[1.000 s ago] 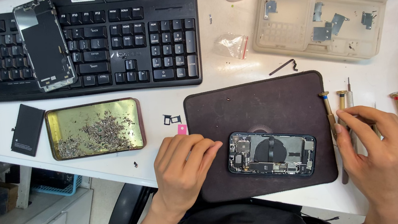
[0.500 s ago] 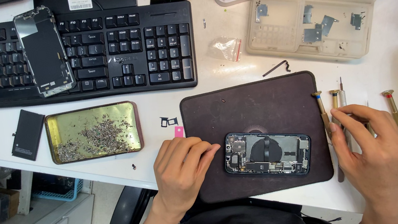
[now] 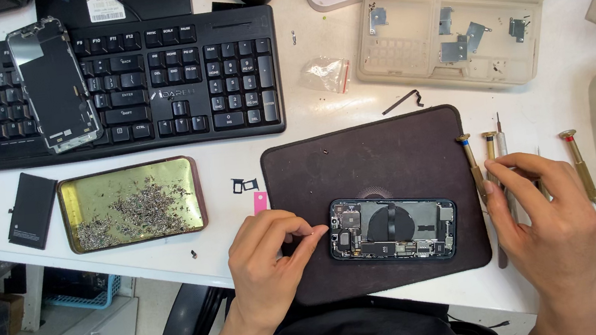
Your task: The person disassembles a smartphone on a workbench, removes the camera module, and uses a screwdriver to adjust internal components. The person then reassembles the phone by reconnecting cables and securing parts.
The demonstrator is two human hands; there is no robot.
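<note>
An opened phone body (image 3: 393,228) with its inner parts showing lies on a dark brown work mat (image 3: 373,158). My left hand (image 3: 271,258) rests on the mat's left edge, fingertips touching the phone's left end. My right hand (image 3: 547,220) lies at the mat's right edge over a row of small screwdrivers (image 3: 473,165), fingers curled around one thin tool (image 3: 504,165). Whether the tool is lifted I cannot tell.
A gold tray of several tiny screws (image 3: 132,203) sits left of the mat. A detached phone screen (image 3: 53,84) lies on a black keyboard (image 3: 173,77). A clear parts box (image 3: 462,26) stands at the back right, a black flat battery (image 3: 32,210) at far left, another screwdriver (image 3: 579,163) right.
My right hand has slid slightly left onto the screwdrivers and closed its fingers on a thin tool. My left hand stays at the phone's left end.
</note>
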